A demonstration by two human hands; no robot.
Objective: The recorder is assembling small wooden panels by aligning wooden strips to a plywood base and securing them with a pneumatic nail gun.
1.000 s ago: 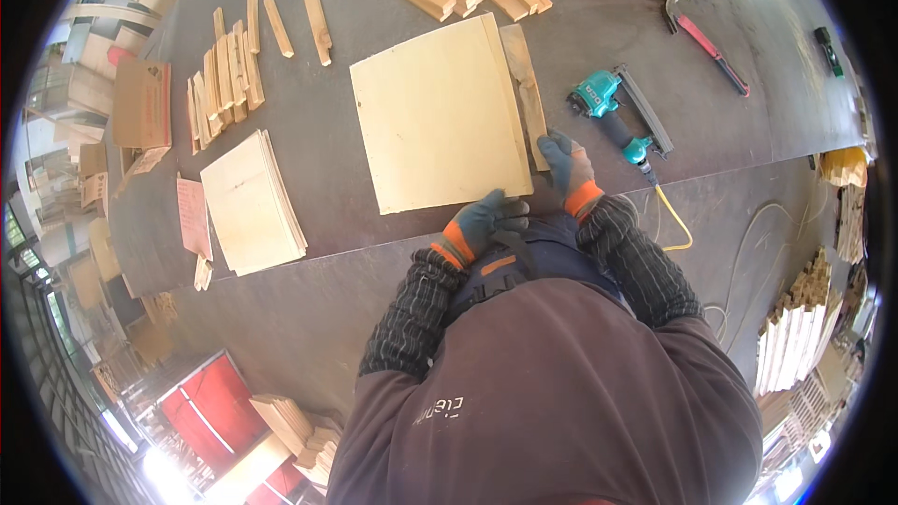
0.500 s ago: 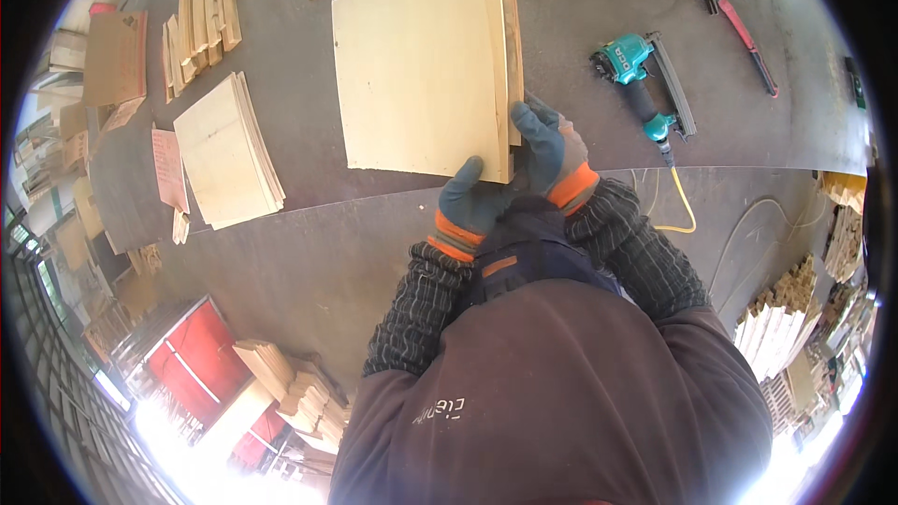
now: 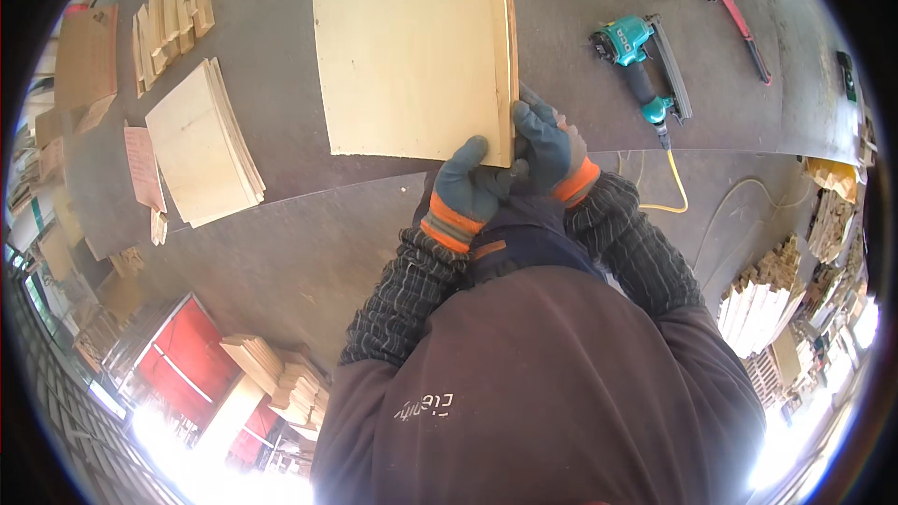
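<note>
A large pale plywood panel (image 3: 407,56) lies before me, with a narrow wooden strip (image 3: 511,37) along its right edge. My left hand (image 3: 468,185), in a grey-blue glove with an orange cuff, grips the near right corner, thumb on top and fingers underneath. Close beside it, my right hand (image 3: 552,150) is closed around the strip's near end at the panel's right edge; its fingertips are partly hidden. Right of the panel lies a teal nail gun (image 3: 636,65) with a yellow air hose (image 3: 685,189).
Stacked thin plywood sheets (image 3: 201,150) and a pink printed card (image 3: 144,166) lie at the left of the table (image 3: 271,56). Several wooden strips (image 3: 173,14) are behind them. A red-handled hammer (image 3: 739,23) lies far right. Lumber piles (image 3: 762,304) stand on the floor.
The strip now sits closer against the panel's right edge, where a gap showed before. The panel has shifted slightly left and away in view, along with the surroundings. Both hands keep their grip.
</note>
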